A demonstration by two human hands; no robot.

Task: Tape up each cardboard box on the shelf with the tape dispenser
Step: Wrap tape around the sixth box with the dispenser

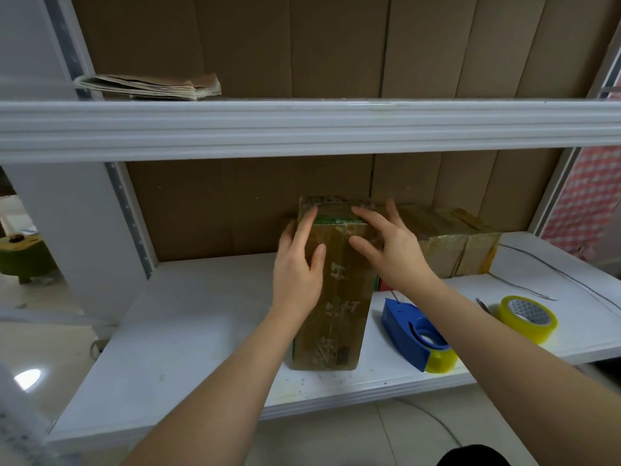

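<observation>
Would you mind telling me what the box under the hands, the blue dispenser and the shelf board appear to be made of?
The box looks like brown cardboard wrapped in glossy clear tape, judging by its sheen. The dispenser seems moulded blue plastic, smooth and matte, holding a yellowish translucent tape roll. The shelf board looks white-coated, perhaps laminate or painted metal; scuffs show, but the core is hidden.

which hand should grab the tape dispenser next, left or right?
Right, probably. The tape dispenser lies on the shelf to the right of the box, just beside the right forearm. The right hand only rests on the box with straight fingers. The left hand would have to cross over the box.
</observation>
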